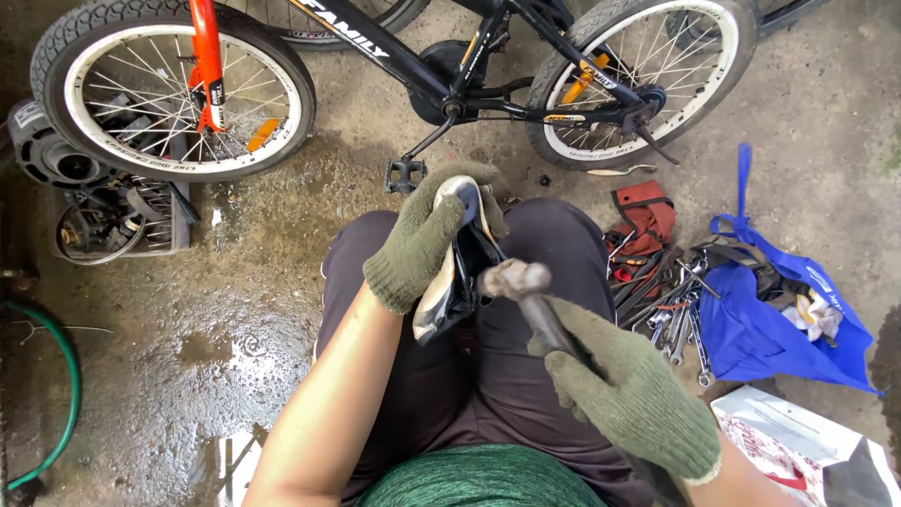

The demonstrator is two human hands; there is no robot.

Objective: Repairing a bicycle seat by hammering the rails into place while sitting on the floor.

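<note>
Bicycle saddle [450, 282]: black with a pale, worn edge, held over the person's lap, between the knees. Long axis runs from lower left to upper right in the head view; the upper end [466, 191] points away from the person toward the small bicycle [441, 66] lying on the floor, and the underside faces right, toward the tool.

Left hand [427, 235]: green knit glove, fingers [469, 178] wrapped over the saddle's far end and pressed against it.

Right hand [638, 404]: same glove, fingers closed around the handle of a hammer-like tool [526, 291], whose grey head sits touching or just beside the saddle's underside; contact cannot be told for sure.

Risks, as judged: the saddle rests on thighs, not a firm support, so a blow could skid off and land on the leg or the left hand. The one-hand hold could let the saddle twist.

Surroundings: wet concrete floor [188, 329]; wrenches [671, 324] and a red pouch [643, 221] spread beside a blue bag [798, 329]; a crate of parts [122, 221]; a green hose [56, 376].
</note>
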